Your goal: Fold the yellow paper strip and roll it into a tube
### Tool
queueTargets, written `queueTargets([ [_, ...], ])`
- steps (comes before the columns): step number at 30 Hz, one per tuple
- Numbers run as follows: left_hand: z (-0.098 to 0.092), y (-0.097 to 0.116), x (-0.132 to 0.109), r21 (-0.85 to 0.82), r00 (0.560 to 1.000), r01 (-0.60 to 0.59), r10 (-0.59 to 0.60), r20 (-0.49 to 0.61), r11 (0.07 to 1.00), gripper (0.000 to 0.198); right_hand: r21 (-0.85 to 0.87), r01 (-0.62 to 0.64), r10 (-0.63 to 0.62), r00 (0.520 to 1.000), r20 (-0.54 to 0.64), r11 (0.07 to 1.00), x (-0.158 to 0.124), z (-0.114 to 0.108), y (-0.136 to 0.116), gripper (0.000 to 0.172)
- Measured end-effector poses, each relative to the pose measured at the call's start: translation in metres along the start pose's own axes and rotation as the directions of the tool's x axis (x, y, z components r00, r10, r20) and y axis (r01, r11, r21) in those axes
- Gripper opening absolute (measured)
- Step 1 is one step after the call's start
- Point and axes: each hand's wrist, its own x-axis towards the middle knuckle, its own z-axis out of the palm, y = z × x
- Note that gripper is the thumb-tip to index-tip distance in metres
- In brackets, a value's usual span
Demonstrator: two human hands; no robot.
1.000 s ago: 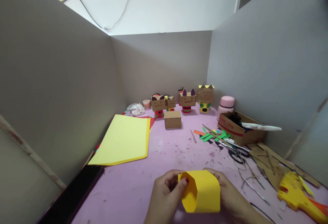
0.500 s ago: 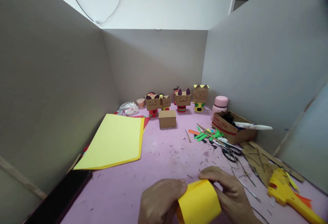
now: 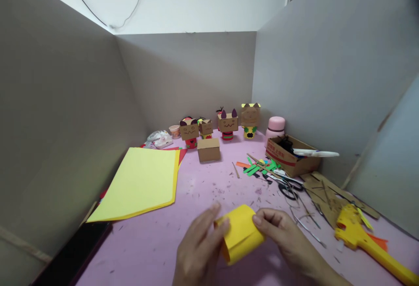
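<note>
Lying at far left on the pink table (image 3: 147, 242): a stack of yellow sheets (image 3: 140, 181), flat, edges slightly fanned.

Left hand (image 3: 196, 251): near bottom centre, fingers nearly straight and close together, spread wide rather than curled. The fingertips (image 3: 218, 228) press against the left end of the rolled yellow paper (image 3: 240, 233). The thumb is hidden behind the hand, so I cannot tell if it hooks under the roll.

Rolled yellow paper: a short curled tube, lying between the two hands at the near edge of the table, low over the surface or resting on it. The overlap seam runs across its top. The open left end is partly covered by the left fingers.

Right hand (image 3: 288, 242): fingers bent, closed on the right end of the roll. The thumb appears to lie on top near the seam, with the other fingers curled behind and below.

Further right, well apart from the hands:
- black-handled scissors (image 3: 290, 187) among paper scraps
- an open cardboard box (image 3: 291, 157) behind them
- a yellow glue gun (image 3: 360, 238) lying flat near the right edge
</note>
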Motion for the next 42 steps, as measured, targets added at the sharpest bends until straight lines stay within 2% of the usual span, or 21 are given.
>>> queueTargets([
  [1, 0.0, 0.004, 0.002, -0.033, 0.975, 0.214, -0.215, -0.049, 0.976, 0.036, -0.025, 0.028, -0.029, 0.999, -0.019, 0.999, 0.0, -0.001, 0.0, 0.038],
  [2, 0.0, 0.008, 0.005, -0.098, 0.899, 0.424, -0.432, -0.076, 0.9, 0.033, -0.056, 0.049, -0.051, 0.998, -0.034, 0.997, 0.0, -0.003, -0.001, 0.037],
  [3, 0.0, 0.013, 0.008, -0.183, 0.795, 0.584, -0.603, -0.066, 0.791, 0.029, -0.095, 0.062, -0.066, 0.997, -0.039, 0.994, 0.0, -0.004, -0.001, 0.037],
  [4, 0.001, 0.019, 0.011, -0.272, 0.706, 0.677, -0.708, -0.024, 0.684, 0.027, -0.139, 0.074, -0.08, 0.996, -0.042, 0.988, -0.001, -0.004, 0.0, 0.037],
  [5, 0.001, 0.024, 0.013, -0.358, 0.651, 0.718, -0.758, 0.043, 0.597, 0.03, -0.184, 0.085, -0.095, 0.995, -0.042, 0.979, -0.001, -0.004, 0.0, 0.037],
  [8, 0.007, 0.034, 0.016, -0.522, 0.618, 0.738, -0.739, 0.267, 0.428, 0.038, -0.304, 0.13, -0.153, 0.987, -0.051, 0.944, -0.005, 0.0, 0.002, 0.037],
  [10, 0.012, 0.035, 0.015, -0.551, 0.557, 0.778, -0.737, 0.383, 0.302, 0.036, -0.376, 0.172, -0.203, 0.978, -0.044, 0.911, -0.007, 0.003, 0.002, 0.036],
  [13, 0.017, 0.031, 0.013, -0.55, 0.438, 0.825, -0.761, 0.478, 0.13, 0.035, -0.445, 0.216, -0.243, 0.97, -0.005, 0.869, -0.008, 0.008, 0.0, 0.035],
  [15, 0.017, 0.027, 0.012, -0.552, 0.391, 0.831, -0.774, 0.497, 0.065, 0.036, -0.46, 0.237, -0.25, 0.968, 0.034, 0.856, -0.007, 0.009, -0.002, 0.031],
  [19, 0.018, 0.021, 0.011, -0.544, 0.359, 0.839, -0.782, 0.51, 0.03, 0.037, -0.489, 0.254, -0.271, 0.962, 0.036, 0.835, -0.007, 0.009, -0.004, 0.03],
  [25, 0.021, 0.019, 0.008, -0.517, 0.332, 0.855, -0.787, 0.519, 0.019, 0.04, -0.47, 0.22, -0.252, 0.968, -0.006, 0.855, -0.006, 0.008, -0.004, 0.034],
  [29, 0.02, 0.021, 0.009, -0.536, 0.339, 0.844, -0.784, 0.521, 0.009, 0.038, -0.44, 0.195, -0.225, 0.974, -0.015, 0.876, -0.006, 0.008, -0.004, 0.035],
  [35, 0.017, 0.027, 0.015, -0.616, 0.347, 0.785, -0.78, 0.52, -0.062, 0.034, -0.396, 0.184, -0.2, 0.98, 0.0, 0.9, -0.006, 0.009, -0.004, 0.035],
  [39, 0.016, 0.028, 0.016, -0.625, 0.344, 0.775, -0.766, 0.542, -0.095, 0.031, -0.261, 0.148, -0.15, 0.989, 0.013, 0.954, -0.007, 0.01, -0.003, 0.027],
  [42, 0.017, 0.03, 0.016, -0.65, 0.349, 0.749, -0.757, 0.552, -0.128, 0.031, -0.154, 0.115, -0.113, 0.993, 0.02, 0.981, -0.007, 0.011, -0.001, 0.028],
])
